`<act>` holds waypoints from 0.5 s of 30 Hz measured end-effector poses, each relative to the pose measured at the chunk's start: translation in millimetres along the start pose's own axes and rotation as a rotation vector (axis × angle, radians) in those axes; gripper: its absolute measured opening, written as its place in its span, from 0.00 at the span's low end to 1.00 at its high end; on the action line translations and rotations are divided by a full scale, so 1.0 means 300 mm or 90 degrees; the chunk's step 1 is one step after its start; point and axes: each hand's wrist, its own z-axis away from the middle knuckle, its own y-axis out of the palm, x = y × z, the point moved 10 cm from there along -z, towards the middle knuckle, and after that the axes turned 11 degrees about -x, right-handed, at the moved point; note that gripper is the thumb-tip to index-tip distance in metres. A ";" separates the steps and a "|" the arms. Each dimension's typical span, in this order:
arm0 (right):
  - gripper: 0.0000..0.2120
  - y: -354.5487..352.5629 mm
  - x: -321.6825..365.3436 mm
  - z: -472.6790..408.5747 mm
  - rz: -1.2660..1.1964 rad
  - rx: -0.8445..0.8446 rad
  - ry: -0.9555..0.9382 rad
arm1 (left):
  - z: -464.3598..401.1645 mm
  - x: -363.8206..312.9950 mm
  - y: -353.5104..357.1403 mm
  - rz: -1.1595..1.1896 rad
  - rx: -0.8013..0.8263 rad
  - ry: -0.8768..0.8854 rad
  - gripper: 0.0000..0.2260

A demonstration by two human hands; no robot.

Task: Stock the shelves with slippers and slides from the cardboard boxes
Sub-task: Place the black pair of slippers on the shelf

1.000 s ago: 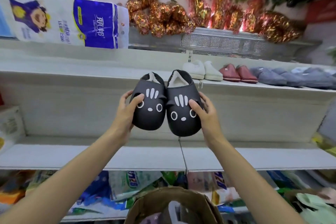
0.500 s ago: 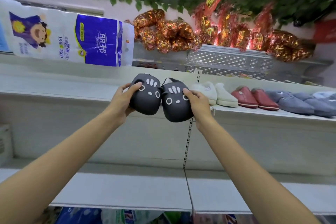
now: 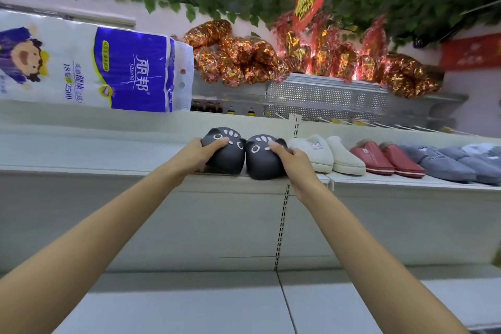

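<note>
Two black slippers (image 3: 241, 153) sit toes-out at the shelf (image 3: 108, 168) edge, just beside the white pair (image 3: 325, 153). The left hand (image 3: 199, 152) and right hand (image 3: 291, 157) each grasp one; best nudge them back level before letting go.

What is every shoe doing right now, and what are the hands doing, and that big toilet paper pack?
left black slipper: on the shelf edge, gripped by left hand
right black slipper: on the shelf edge, gripped by right hand
white slippers: resting on the shelf, untouched
red slippers: resting on the shelf
grey slippers: resting on the shelf
toilet paper pack: lying on its side, sealed
</note>
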 end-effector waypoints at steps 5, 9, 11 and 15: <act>0.30 0.019 0.014 -0.095 0.184 -0.027 -0.064 | -0.079 0.016 -0.009 -0.159 -0.035 0.061 0.32; 0.23 0.028 0.030 -0.165 0.255 -0.034 -0.137 | -0.116 -0.001 0.017 -0.157 -0.015 0.084 0.29; 0.23 0.040 0.017 -0.196 0.260 -0.035 -0.133 | -0.145 0.011 0.023 -0.155 -0.029 0.072 0.31; 0.25 0.075 -0.011 -0.252 0.306 -0.033 -0.132 | -0.178 0.023 0.026 -0.163 -0.061 0.069 0.23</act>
